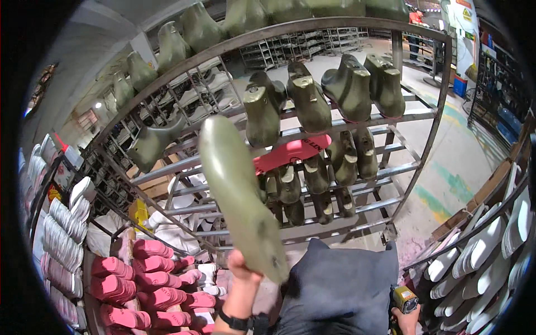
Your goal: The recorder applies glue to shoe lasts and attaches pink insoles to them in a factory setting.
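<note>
My left hand (241, 290) is closed around the heel end of an olive-green shoe last (231, 173), raised upright in front of the rack with its toe up. A black band circles that wrist. Low at the right, beside my dark-clothed lap, my right hand (406, 319) grips a yellow and black handheld tool (406, 300), its lower part hidden. A pink insole (296, 152) with dark print shows behind the last, at the rack's bars; I cannot tell what supports its hidden end. Several more lasts (309, 100) stand on the metal rack (427, 115).
Stacks of pink insoles (162, 298) fill a holder at lower left, with white insoles (61, 226) beside them. More white insoles (483, 245) line a curved rack on the right. Other racks, a blue box (459, 85) and a person in red (416, 18) are farther back.
</note>
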`<state>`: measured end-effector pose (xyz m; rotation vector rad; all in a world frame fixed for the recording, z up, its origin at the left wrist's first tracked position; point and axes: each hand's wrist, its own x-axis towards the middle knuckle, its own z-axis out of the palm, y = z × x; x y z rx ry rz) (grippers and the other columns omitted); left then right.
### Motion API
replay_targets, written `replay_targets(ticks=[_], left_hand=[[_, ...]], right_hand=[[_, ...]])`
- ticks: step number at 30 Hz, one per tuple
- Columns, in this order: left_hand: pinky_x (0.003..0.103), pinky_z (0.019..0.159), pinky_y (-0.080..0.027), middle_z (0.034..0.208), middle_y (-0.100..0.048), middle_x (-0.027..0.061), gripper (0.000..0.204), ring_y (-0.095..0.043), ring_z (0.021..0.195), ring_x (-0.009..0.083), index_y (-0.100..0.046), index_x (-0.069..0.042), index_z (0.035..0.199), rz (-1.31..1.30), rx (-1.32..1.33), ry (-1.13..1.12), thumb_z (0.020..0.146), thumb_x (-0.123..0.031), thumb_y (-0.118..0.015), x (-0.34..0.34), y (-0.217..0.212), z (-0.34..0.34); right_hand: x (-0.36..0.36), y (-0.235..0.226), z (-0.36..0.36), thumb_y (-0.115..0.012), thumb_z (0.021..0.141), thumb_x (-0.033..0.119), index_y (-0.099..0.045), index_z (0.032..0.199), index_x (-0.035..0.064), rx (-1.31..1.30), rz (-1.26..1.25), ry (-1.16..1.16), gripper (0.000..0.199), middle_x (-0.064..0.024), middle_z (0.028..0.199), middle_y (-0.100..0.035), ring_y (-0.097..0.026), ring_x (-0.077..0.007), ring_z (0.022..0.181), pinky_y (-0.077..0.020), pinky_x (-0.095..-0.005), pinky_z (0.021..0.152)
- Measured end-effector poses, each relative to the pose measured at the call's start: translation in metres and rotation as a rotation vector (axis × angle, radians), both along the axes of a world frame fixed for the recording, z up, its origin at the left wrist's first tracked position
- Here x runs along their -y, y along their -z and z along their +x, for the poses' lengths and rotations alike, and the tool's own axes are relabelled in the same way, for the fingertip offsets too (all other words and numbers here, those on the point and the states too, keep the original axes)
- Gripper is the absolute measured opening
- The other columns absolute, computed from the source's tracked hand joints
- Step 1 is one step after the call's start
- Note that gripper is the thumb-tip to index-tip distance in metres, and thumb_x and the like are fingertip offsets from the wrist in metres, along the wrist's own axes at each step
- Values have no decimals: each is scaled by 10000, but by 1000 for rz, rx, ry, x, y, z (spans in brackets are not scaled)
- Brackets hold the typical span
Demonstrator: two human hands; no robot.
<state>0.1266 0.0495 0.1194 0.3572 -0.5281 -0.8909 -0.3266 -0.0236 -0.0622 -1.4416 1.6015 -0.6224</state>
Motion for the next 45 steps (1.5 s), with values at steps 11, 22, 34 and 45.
replay_targets(ticks=[11,22,34,45], left_hand=[[232,443,-353,1104,-521,163,722,-381,574,122,-422,25,1225,-197,-235,452,833,-542,-638,119,-143,99],[251,308,-310,534,-535,-4,422,-416,344,115,-623,-25,963,467,414,-289,940,-439,-547,73,-100,134],[323,881,-445,1141,-619,134,684,-599,992,231,-511,16,1256,1082,836,-1458,682,-227,-792,-14,-165,341],[324,733,-501,943,-691,99,477,-635,801,175,-653,44,1021,1127,1063,-1403,614,-127,-833,7,-196,280]], right_hand=[[-25,30,-13,-885,600,193,-489,1147,-92,-178,-62,185,733,-186,1087,-610,-581,-262,991,-466,-363,868],[-8,-26,10,-803,619,49,-608,1051,-92,-116,26,197,494,-159,983,-663,-627,-237,868,-499,-355,785],[3,-53,33,-703,671,-69,-549,1171,-56,63,88,84,524,-112,1136,-625,-585,-200,1029,-458,-313,911],[2,-74,46,-723,663,-45,-554,1155,-54,50,147,70,521,-113,1129,-628,-587,-211,1029,-459,-323,916]])
